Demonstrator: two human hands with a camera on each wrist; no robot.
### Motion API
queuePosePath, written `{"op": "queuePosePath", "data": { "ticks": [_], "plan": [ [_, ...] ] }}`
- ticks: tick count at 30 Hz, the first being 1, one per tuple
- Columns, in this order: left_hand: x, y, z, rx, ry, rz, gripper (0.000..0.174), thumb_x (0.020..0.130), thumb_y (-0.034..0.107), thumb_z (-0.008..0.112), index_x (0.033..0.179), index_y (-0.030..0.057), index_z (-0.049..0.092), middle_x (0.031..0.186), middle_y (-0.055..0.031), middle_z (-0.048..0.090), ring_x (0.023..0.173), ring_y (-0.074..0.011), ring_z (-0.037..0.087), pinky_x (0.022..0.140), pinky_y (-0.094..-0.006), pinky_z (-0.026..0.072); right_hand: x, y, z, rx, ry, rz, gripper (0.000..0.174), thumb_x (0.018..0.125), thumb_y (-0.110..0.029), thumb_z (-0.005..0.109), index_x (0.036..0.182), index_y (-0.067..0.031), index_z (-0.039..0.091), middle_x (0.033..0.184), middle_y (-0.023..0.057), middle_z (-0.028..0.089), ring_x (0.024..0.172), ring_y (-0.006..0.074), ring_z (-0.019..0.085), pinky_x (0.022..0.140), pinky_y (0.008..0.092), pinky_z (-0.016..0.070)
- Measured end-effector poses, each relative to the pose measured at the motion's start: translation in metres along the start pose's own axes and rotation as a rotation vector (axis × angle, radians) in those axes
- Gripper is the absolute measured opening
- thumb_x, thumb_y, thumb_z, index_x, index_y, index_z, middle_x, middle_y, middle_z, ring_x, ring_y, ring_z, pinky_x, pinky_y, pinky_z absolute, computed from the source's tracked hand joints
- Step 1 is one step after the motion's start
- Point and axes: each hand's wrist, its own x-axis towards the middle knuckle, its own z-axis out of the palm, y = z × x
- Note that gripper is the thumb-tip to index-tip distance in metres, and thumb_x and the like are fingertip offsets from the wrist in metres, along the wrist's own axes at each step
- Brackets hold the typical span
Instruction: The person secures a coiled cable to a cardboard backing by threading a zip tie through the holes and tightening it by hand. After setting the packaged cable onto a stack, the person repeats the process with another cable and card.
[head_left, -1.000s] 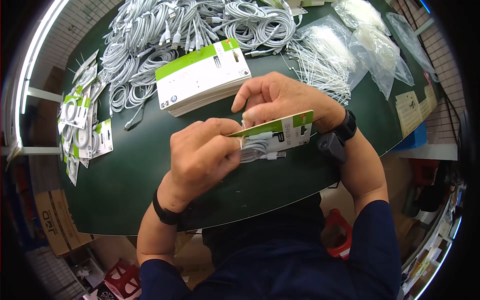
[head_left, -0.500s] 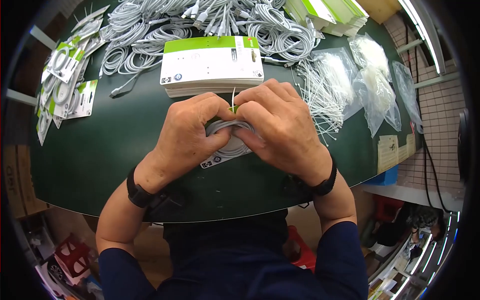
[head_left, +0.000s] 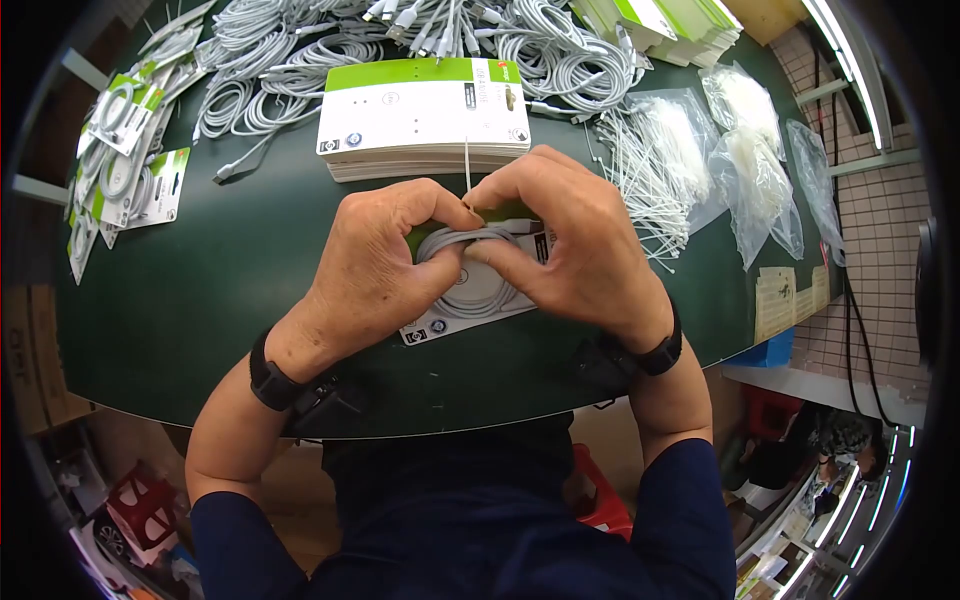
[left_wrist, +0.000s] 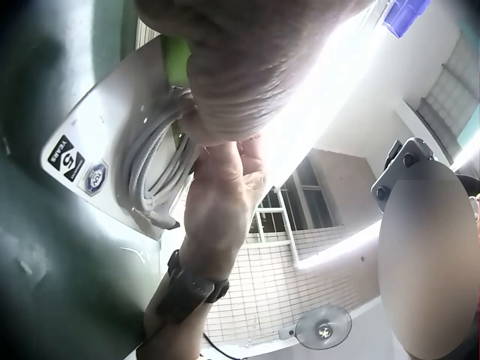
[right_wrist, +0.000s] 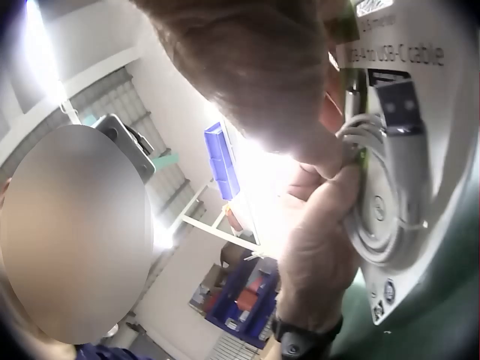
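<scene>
A grey coiled cable (head_left: 445,240) lies against a white-and-green printed card (head_left: 470,322) between both hands in the head view. My left hand (head_left: 370,250) pinches the coil from the left, thumb bent into the loop. From the right, my right hand (head_left: 585,245) pinches it the same way, its thumb near the left one. A thin white cable tie (head_left: 467,160) sticks up where the index fingertips meet. The cable's USB plug (right_wrist: 401,109) lies over the card in the right wrist view. The tie's fastening is hidden by the fingers.
Behind the hands stands a stack of cards (head_left: 430,130), with heaped grey cables (head_left: 300,40) beyond. Carded cables (head_left: 120,165) pile up at the left. Loose cable ties (head_left: 650,190) and plastic bags (head_left: 755,185) lie at the right. More cards (head_left: 685,35) stand at the back right.
The card has turned from tilted edge-on to lying flatter between the hands. My right hand has come round to the coil's right side. Lately the coil and plug show more between the hands.
</scene>
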Motion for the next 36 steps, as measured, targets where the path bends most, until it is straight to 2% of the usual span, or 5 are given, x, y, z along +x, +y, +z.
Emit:
{"op": "queuePosePath", "data": {
  "ticks": [4,11,20,31,36],
  "plan": [
    [-0.001,0.002,0.001,0.017,-0.104,-0.041,0.021,0.079,-0.004,0.072,0.099,0.0004,0.075,0.089,-0.0118,0.077,0.077,-0.0203,0.074,0.072,-0.0315,0.0567,-0.002,-0.004,0.001,0.349,0.003,0.344,0.028,0.087,-0.003,0.082,0.114,0.0002,0.074,0.097,0.0083,0.079,0.087,0.0193,0.075,0.080,0.0305,0.0605],
    [-0.003,0.003,0.005,-0.134,-0.097,-0.203,0.014,0.081,-0.003,0.070,0.095,-0.0032,0.070,0.083,-0.0092,0.072,0.077,-0.0117,0.065,0.073,-0.0302,0.0557,-0.006,-0.004,0.002,0.312,-0.034,0.386,0.026,0.093,-0.005,0.078,0.117,0.0027,0.073,0.097,0.0098,0.080,0.086,0.0159,0.076,0.081,0.0285,0.0610],
    [0.000,0.005,0.000,-0.168,-0.164,-0.298,0.012,0.081,-0.003,0.068,0.093,-0.0042,0.067,0.084,-0.0084,0.070,0.080,-0.0111,0.064,0.077,-0.0297,0.0558,-0.008,0.000,0.019,0.058,0.073,0.197,0.009,0.094,0.001,0.075,0.098,0.0007,0.067,0.088,0.0074,0.072,0.078,0.0171,0.072,0.070,0.0297,0.0582],
    [-0.001,0.002,0.002,-0.202,-0.242,-0.270,0.015,0.084,-0.010,0.067,0.097,-0.0020,0.064,0.102,-0.0037,0.069,0.098,-0.0082,0.065,0.095,-0.0280,0.0574,-0.009,0.003,0.027,0.034,0.177,0.138,0.010,0.097,0.001,0.073,0.102,-0.0017,0.065,0.087,0.0082,0.070,0.073,0.0202,0.069,0.065,0.0321,0.0557],
    [-0.001,0.000,0.006,-0.241,-0.193,-0.263,0.011,0.083,-0.003,0.067,0.094,-0.0036,0.065,0.090,-0.0109,0.073,0.087,-0.0170,0.071,0.091,-0.0342,0.0598,-0.010,0.003,0.028,0.002,0.185,0.139,0.010,0.099,0.001,0.072,0.104,-0.0024,0.064,0.088,0.0078,0.070,0.073,0.0192,0.069,0.065,0.0318,0.0556]
  ]
}}
